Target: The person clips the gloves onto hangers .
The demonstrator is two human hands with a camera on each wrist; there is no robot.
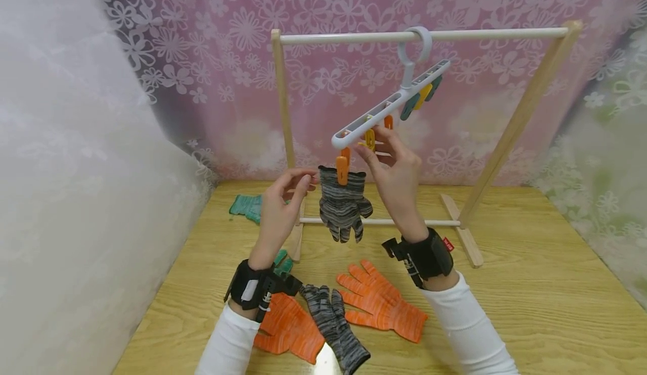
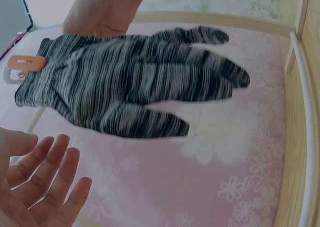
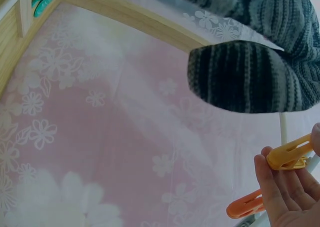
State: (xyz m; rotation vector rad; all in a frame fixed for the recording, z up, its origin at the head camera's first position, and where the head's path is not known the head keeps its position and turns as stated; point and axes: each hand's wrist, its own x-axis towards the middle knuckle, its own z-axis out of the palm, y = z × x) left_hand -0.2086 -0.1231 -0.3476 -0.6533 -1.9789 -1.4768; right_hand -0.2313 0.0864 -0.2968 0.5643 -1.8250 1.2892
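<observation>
Arms point(image 1: 465, 321) extended forward, left grip point(image 1: 281, 205) with relaxed fingers, right grip point(image 1: 397, 174) higher, pinching

Curtained-off nook, pink floral curtain point(image 1: 227, 100), wooden tabletop point(image 1: 531, 296)

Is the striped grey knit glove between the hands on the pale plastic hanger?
On: the glove hangs from the hanger, its cuff pinched by an orange plastic clip.

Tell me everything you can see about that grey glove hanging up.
The glove is streaked dark and light grey and looks knitted and soft. It hangs upside down, cuff up and digits down, its thumb sticking out to the right in the head view. An orange clip grips the cuff, below one end of the hanger. The left hand is beside it, apart from it in the left wrist view.
</observation>
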